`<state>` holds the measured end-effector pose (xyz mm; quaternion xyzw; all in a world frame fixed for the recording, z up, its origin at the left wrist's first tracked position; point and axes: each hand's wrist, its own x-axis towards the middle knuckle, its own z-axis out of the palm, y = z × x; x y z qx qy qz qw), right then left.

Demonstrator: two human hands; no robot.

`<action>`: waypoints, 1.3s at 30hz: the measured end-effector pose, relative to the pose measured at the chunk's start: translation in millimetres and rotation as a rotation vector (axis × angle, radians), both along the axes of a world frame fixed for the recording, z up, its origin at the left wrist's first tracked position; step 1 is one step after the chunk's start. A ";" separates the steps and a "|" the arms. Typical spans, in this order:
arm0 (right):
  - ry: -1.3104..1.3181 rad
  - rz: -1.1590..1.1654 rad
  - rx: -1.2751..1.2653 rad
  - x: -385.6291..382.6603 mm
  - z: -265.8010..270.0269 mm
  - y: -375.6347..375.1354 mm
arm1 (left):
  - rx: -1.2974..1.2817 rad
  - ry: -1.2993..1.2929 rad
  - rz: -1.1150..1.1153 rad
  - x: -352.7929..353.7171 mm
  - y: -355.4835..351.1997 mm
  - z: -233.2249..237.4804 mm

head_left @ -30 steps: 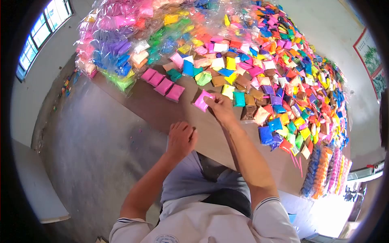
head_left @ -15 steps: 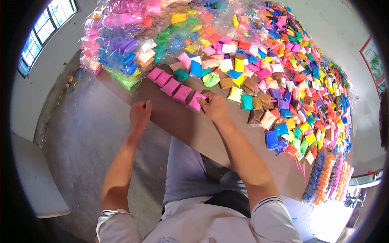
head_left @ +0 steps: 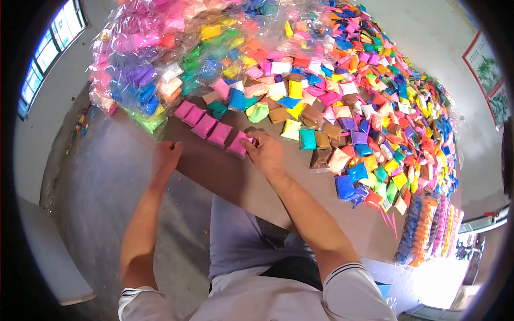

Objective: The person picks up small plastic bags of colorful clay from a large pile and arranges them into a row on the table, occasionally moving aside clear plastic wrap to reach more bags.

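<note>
Pink packets lie in a slanting row on the brown table, wrapped in clear film. My right hand (head_left: 265, 152) pinches the right edge of the nearest pink packet (head_left: 239, 144), which lies at the row's right end. Just up and to the left is another pink packet (head_left: 219, 134). My left hand (head_left: 167, 156) is curled closed by the table's front edge, left of the row and apart from it. Its inner fingers are hidden, so I cannot make out whether anything is in them.
A large heap of coloured packets (head_left: 342, 115) covers the table's back and right. Clear bags of packets (head_left: 136, 80) are piled at the far left. Packed strips (head_left: 423, 227) lie at the right end. The brown tabletop (head_left: 241, 184) shows in front.
The whole view has shifted, so table, packets and hands appear farther left. My right hand keeps its pinch on the end packet; my left hand stays curled by the edge.
</note>
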<state>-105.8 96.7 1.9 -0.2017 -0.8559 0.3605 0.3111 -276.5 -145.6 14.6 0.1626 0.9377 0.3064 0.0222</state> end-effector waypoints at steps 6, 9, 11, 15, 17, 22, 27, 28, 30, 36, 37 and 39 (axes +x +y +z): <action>0.192 0.099 -0.429 -0.8 -10.3 12.2 | -0.148 0.225 -0.106 10.7 18.5 20.6; 0.302 -0.016 -0.183 -7.0 21.6 13.8 | -0.176 0.361 -0.109 17.1 40.1 6.7; 0.367 -0.076 0.060 -20.7 37.3 30.5 | -0.169 0.629 -0.080 23.7 48.2 -21.9; 0.294 -0.061 0.380 -58.4 57.2 91.1 | -0.169 0.522 -0.089 22.8 49.3 -21.3; 0.221 -0.024 0.477 -75.5 67.1 114.6 | -0.172 0.518 -0.102 21.7 48.4 -17.8; 0.111 0.003 0.678 -121.5 62.0 174.4 | -0.126 0.588 -0.063 23.3 51.3 -21.6; -0.189 -0.089 0.683 -156.4 72.4 199.2 | -0.166 0.571 -0.080 21.3 48.8 -20.6; -0.246 -0.114 0.693 -160.6 76.3 197.7 | -0.160 0.554 -0.083 19.1 48.2 -24.0; -0.213 -0.127 0.714 -163.8 76.9 200.2 | -0.140 0.535 -0.095 17.6 50.4 -27.9; 0.033 -0.099 0.721 -190.4 52.3 228.1 | -0.086 0.579 -0.159 14.9 49.7 -26.2; -0.009 -0.097 0.690 -189.7 59.2 224.8 | -0.090 0.586 -0.161 15.0 50.2 -24.9; -0.057 -0.106 0.658 -191.5 59.1 223.0 | -0.088 0.576 -0.165 15.3 51.8 -21.8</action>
